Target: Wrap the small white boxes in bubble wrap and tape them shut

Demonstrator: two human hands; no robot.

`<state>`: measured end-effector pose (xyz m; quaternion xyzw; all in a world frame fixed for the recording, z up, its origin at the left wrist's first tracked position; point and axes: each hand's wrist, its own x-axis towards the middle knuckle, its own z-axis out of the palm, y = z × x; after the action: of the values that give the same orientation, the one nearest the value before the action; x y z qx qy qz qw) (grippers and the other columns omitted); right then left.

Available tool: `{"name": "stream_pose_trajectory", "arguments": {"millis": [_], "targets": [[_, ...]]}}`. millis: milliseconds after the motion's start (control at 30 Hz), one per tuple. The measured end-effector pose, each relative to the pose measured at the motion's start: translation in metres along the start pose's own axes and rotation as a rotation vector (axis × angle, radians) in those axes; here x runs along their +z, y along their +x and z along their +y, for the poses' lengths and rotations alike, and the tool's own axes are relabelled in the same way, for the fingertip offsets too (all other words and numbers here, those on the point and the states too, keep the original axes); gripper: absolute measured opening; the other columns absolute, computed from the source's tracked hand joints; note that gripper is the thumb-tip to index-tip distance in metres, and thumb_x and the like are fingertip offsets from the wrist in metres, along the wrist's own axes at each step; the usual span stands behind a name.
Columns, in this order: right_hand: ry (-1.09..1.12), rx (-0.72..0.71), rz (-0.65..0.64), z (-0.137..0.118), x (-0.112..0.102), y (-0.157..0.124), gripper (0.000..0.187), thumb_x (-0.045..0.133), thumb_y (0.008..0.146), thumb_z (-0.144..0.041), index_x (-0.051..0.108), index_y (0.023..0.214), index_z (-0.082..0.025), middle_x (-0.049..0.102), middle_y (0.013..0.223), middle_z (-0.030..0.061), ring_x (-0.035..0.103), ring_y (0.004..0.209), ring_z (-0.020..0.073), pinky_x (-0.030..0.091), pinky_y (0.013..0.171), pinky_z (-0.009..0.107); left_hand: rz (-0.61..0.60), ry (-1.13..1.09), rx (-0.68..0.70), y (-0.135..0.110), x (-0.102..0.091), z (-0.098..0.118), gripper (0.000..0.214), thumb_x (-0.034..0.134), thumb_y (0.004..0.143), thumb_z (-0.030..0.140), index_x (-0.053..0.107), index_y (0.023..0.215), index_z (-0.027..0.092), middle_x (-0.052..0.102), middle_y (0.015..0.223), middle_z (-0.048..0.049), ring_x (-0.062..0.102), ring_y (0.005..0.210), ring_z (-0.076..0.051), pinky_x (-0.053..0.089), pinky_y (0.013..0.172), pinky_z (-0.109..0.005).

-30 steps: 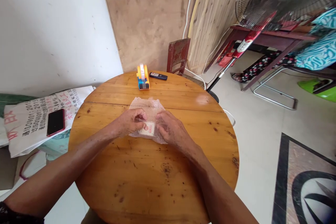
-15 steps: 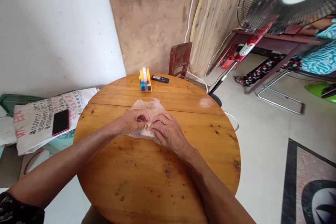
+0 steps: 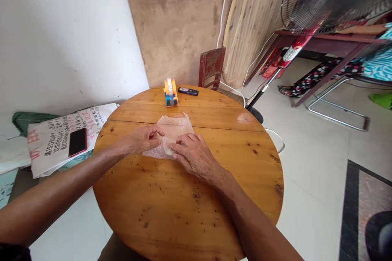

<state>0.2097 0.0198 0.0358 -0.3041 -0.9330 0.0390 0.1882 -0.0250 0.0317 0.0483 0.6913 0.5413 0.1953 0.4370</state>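
And I see whitish wrap, honey-brown desk dark-speckled, tape dispenser orange and blue (bright, that one!).

Round, varnished wooden table with dark knots and a straight seam across it.
A crumpled sheet of translucent bubble wrap lies over the seam, partly hidden; near the far edge an orange-and-blue tape dispenser stands upright, loaded with a roll, and just beside it on the right lies a slim dark handheld device, too small to identify.
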Motion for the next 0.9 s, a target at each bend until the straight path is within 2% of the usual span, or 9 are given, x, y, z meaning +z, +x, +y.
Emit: {"name": "stream_pose_trajectory", "arguments": {"millis": [100,200,367,467,533,600,700,900], "targets": [[-0.113,0.007,-0.029,-0.006,0.001,0.002,0.025,0.055,0.094,-0.035,0.065,0.114,-0.024,0.061,0.105,0.008,0.048,0.096,0.0233,0.03,0.088,0.038,0.076,0.174,-0.09,0.007,0.011,-0.005,0.025,0.053,0.073,0.025,0.057,0.097,0.017,0.046,0.061,0.0066,0.043,0.052,-0.011,0.032,0.05,-0.022],[-0.19,0.011,-0.038,-0.01,0.003,0.004,0.026,0.058,0.092,-0.039,0.064,0.112,-0.023,0.06,0.103,0.0078,0.047,0.096,0.0237,0.029,0.089,0.038,0.138,0.263,-0.104,0.011,0.02,-0.007,0.025,0.055,0.071,0.023,0.06,0.094,0.017,0.049,0.06,0.0055,0.047,0.056,-0.013,0.032,0.052,-0.024],[-0.232,0.006,-0.016,-0.011,0.007,0.005,0.025,0.065,0.087,-0.034,0.063,0.11,-0.024,0.06,0.102,0.0067,0.048,0.097,0.0237,0.028,0.093,0.039,0.289,0.291,-0.139,-0.004,0.008,-0.014,0.043,0.065,0.069,0.036,0.057,0.106,0.017,0.059,0.076,0.001,0.057,0.068,-0.017,0.039,0.058,-0.025],[-0.232,-0.002,-0.005,-0.01,0.008,0.005,0.026,0.066,0.086,-0.034,0.063,0.109,-0.024,0.061,0.102,0.0067,0.049,0.098,0.0239,0.027,0.095,0.04,0.304,0.179,-0.312,-0.016,0.001,-0.011,0.054,0.072,0.064,0.044,0.054,0.107,0.016,0.059,0.068,0.0027,0.059,0.059,-0.018,0.039,0.05,-0.025],[-0.235,-0.001,-0.003,-0.01,0.009,0.005,0.025,0.066,0.086,-0.034,0.063,0.109,-0.024,0.061,0.102,0.0065,0.05,0.098,0.0241,0.027,0.095,0.041,0.262,0.023,-0.428,-0.019,0.002,-0.005,0.054,0.076,0.062,0.041,0.054,0.105,0.016,0.059,0.062,0.004,0.056,0.05,-0.017,0.038,0.044,-0.025],[-0.241,0.0,-0.003,-0.01,0.009,0.005,0.025,0.065,0.086,-0.033,0.063,0.109,-0.024,0.062,0.101,0.0064,0.05,0.097,0.0241,0.028,0.095,0.041,0.246,-0.175,-0.492,-0.017,0.007,0.001,0.046,0.077,0.06,0.034,0.055,0.096,0.017,0.058,0.056,0.0045,0.053,0.044,-0.015,0.037,0.041,-0.024],[-0.247,0.008,-0.007,-0.011,0.008,0.006,0.024,0.065,0.086,-0.031,0.063,0.109,-0.024,0.062,0.101,0.0067,0.05,0.096,0.0239,0.028,0.096,0.042,0.281,-0.365,-0.508,-0.01,0.015,0.005,0.034,0.076,0.057,0.027,0.054,0.081,0.017,0.06,0.057,0.0032,0.053,0.047,-0.013,0.039,0.04,-0.022],[-0.202,0.016,-0.006,-0.013,0.007,0.005,0.024,0.064,0.086,-0.028,0.065,0.109,-0.022,0.062,0.1,0.0084,0.049,0.098,0.0245,0.027,0.098,0.043,0.265,-0.496,-0.435,0.0,0.026,0.015,0.022,0.067,0.054,0.025,0.056,0.072,0.016,0.059,0.057,0.0031,0.052,0.049,-0.011,0.035,0.038,-0.02]]}}
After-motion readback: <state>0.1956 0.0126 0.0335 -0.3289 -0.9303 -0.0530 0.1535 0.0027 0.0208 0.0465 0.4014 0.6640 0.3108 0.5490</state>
